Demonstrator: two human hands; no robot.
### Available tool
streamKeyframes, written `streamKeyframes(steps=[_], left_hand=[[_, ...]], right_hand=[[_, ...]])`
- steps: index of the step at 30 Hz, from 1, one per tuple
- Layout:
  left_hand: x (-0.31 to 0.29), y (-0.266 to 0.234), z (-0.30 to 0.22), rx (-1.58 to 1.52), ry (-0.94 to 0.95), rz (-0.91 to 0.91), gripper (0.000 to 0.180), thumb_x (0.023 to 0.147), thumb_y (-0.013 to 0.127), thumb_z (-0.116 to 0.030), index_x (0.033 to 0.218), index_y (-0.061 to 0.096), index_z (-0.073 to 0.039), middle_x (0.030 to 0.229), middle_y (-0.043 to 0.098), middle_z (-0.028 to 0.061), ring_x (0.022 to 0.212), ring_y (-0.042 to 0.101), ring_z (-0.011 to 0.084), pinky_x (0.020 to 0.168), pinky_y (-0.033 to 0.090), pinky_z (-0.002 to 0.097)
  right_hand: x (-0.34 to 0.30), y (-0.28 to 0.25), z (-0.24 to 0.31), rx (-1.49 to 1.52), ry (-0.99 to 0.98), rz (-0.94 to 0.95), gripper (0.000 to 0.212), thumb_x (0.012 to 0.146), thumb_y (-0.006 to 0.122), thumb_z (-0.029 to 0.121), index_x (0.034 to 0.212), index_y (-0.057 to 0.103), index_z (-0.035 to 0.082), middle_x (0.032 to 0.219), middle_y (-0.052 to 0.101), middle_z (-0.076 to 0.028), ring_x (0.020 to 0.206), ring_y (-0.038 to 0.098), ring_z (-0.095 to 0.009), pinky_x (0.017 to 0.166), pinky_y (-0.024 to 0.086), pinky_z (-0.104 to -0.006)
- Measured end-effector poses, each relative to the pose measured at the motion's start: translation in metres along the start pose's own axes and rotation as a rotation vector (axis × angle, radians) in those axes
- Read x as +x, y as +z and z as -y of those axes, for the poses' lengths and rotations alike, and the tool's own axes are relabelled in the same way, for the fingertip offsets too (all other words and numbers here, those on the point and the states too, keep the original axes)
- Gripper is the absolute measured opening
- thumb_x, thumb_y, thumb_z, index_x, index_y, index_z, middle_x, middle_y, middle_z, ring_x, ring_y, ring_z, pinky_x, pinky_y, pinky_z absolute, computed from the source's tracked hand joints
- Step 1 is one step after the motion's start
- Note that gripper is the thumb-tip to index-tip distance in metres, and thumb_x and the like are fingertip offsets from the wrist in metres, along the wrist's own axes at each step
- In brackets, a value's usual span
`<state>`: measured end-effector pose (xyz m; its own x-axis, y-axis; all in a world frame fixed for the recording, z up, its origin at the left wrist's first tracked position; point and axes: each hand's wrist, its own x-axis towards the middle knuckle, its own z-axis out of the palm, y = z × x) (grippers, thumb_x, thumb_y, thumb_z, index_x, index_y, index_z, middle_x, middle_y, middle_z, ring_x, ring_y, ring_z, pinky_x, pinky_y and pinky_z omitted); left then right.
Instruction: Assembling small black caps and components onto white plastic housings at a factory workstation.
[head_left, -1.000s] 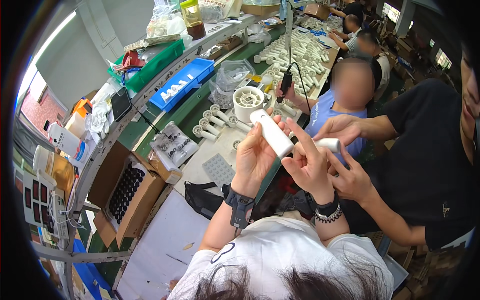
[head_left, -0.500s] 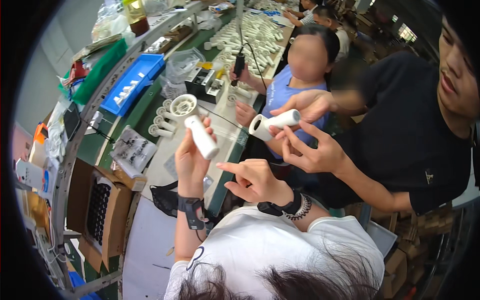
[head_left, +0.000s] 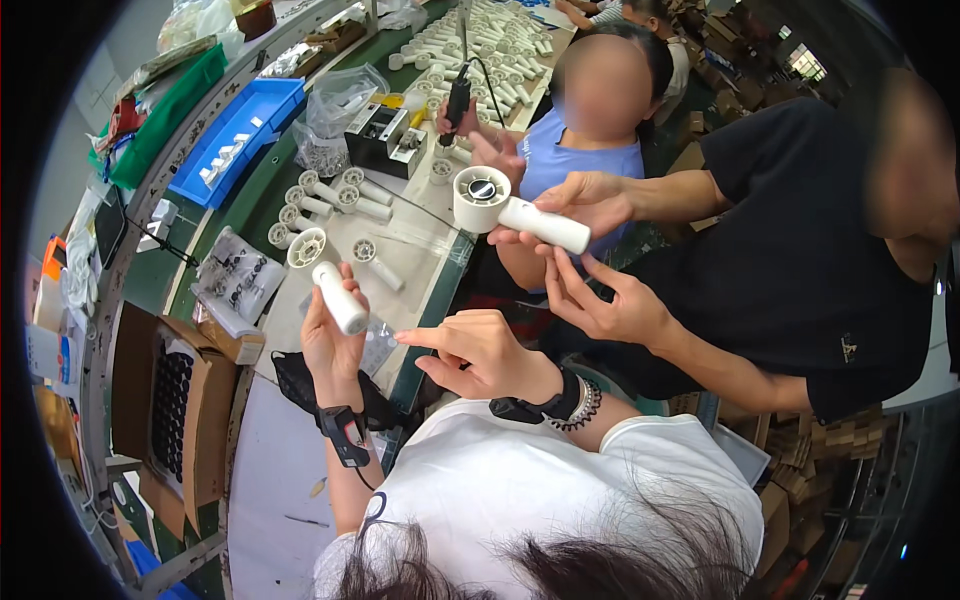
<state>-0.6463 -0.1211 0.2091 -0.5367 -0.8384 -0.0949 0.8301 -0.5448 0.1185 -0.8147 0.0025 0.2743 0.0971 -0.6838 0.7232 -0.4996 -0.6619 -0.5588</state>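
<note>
My left hand (head_left: 333, 350) is closed round the handle of a white handheld fan (head_left: 340, 300). Its round, spoked head tilts up and away from me. To its right, my right hand (head_left: 490, 352) holds nothing; the index finger stretches toward the fan without touching it, while the other fingers are loosely bent. Beyond it, a co-worker in black holds a second white fan (head_left: 545, 225) in both hands (head_left: 610, 300), with a dark and silver hub showing in its head. Several similar white fans (head_left: 365, 205) lie on the bench beyond my left hand.
A person in a blue top holds a black electric screwdriver (head_left: 457, 105) beside a black fixture (head_left: 383, 140). A blue tray (head_left: 240, 140) with white parts stands far left. A carton of dark round parts (head_left: 205, 430) is at near left. Many white fan pieces (head_left: 480, 50) cover the far bench.
The co-worker has turned the second fan so its hub shows. My left hand and its fan appear lower and farther left, as the whole view has shifted. The far person's hand has lifted.
</note>
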Motion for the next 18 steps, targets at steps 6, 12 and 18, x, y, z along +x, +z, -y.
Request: streamKeyframes(steps=[6, 12, 18], left_hand=[[-0.049, -0.078, -0.049, -0.148, 0.009, 0.017, 0.041, 0.095, 0.043, -0.023, 0.125, 0.037, 0.004, 0.101, 0.051, 0.0124, 0.079, 0.052, 0.0169, 0.070, 0.049, 0.0282], [-0.121, -0.149, -0.082, -0.029, 0.265, -0.312, 0.041, 0.094, 0.045, -0.029, 0.118, 0.043, 0.003, 0.086, 0.051, 0.0077, 0.068, 0.050, 0.0146, 0.058, 0.048, 0.0238], [-0.197, -0.191, -0.111, 0.058, 0.559, -0.757, 0.038, 0.093, 0.049, -0.032, 0.107, 0.048, 0.003, 0.083, 0.051, 0.0073, 0.065, 0.050, 0.0149, 0.053, 0.047, 0.0218]], right_hand=[[0.000, 0.005, -0.003, 0.039, 0.019, 0.077, 0.034, 0.070, 0.064, 0.000, 0.104, 0.063, 0.005, 0.052, 0.046, -0.002, 0.043, 0.046, -0.016, 0.043, 0.036, -0.0274], [-0.004, 0.021, -0.004, 0.052, 0.071, 0.209, 0.028, 0.069, 0.063, -0.002, 0.097, 0.065, 0.003, 0.054, 0.049, -0.005, 0.044, 0.047, -0.017, 0.043, 0.037, -0.0278], [-0.005, 0.046, -0.004, 0.101, 0.086, 0.338, 0.027, 0.070, 0.062, -0.004, 0.096, 0.065, 0.002, 0.054, 0.049, -0.006, 0.044, 0.046, -0.017, 0.043, 0.035, -0.0266]])
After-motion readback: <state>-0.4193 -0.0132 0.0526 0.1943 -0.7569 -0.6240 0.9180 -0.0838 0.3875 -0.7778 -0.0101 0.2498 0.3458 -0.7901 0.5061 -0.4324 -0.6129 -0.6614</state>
